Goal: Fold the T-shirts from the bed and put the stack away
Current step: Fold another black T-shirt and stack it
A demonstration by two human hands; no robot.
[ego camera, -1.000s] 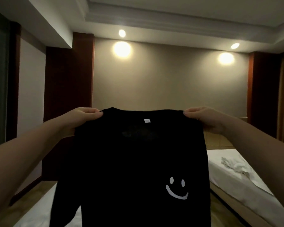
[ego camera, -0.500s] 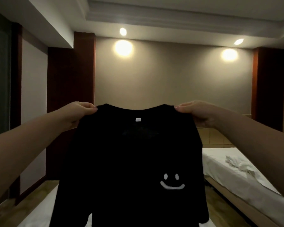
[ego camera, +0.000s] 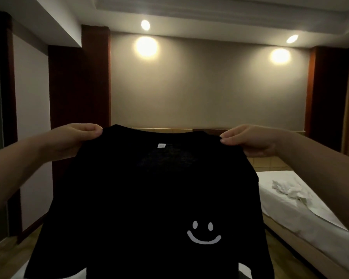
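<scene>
I hold a black T-shirt (ego camera: 149, 198) up in the air in front of me, one shoulder in each hand. My left hand (ego camera: 75, 140) grips the left shoulder, its fingers curled over the top edge and clamped on the cloth. My right hand (ego camera: 250, 140) pinches the right shoulder, fingertips pressed together on the fabric. Both arms reach forward, well apart, so the shirt is stretched wide between them and hangs straight down.

The neckline sits at the top, with a small white label (ego camera: 161, 145) just inside it. A white smiley face (ego camera: 204, 232) is printed low on the side nearer my right hand. The hem runs out of sight at the bottom, where slivers of white bedding (ego camera: 245, 271) show below the sleeves.

To my right stands a bed (ego camera: 290, 214) with a white sheet, and a crumpled white cloth (ego camera: 288, 189) lies on it. Ahead is a beige wall (ego camera: 210, 93), lit by two ceiling lights (ego camera: 145, 24).
</scene>
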